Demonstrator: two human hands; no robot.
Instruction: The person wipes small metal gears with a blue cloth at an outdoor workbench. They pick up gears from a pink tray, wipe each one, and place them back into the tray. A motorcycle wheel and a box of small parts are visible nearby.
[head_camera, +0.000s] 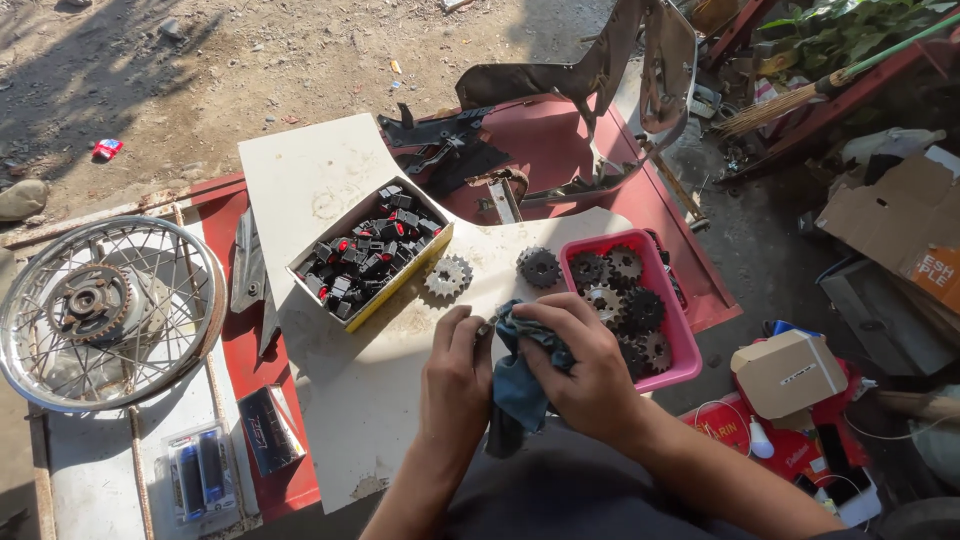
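Two hands work over a white table: the left hand (455, 365) pinches a small, mostly hidden metal part while the right hand (585, 370) grips a blue rag (520, 385) around it, two sprockets (448, 276) lying out, more waiting in a pink tray (668, 300).

A spoked wheel (105, 312) lies left of a yellow box (372, 258) of black-and-red switches.
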